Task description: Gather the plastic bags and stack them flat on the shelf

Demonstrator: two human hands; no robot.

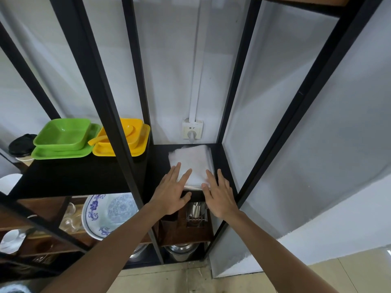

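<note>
A flat stack of whitish plastic bags (191,160) lies on the black shelf (157,166) in the narrow right bay of a black metal rack. My left hand (172,192) rests with spread fingers on the stack's near left corner. My right hand (219,192) lies flat over the near right edge, fingers apart. Neither hand grips anything. The stack's front edge overhangs the shelf lip slightly between my hands.
Black rack posts (127,144) flank the bay. Green dishes (63,138) and yellow dishes (124,140) sit on the left shelf. A wall socket (192,130) is behind the bags. Below are a blue-patterned plate (108,212), glasses, a metal cup (196,210) and steel pots.
</note>
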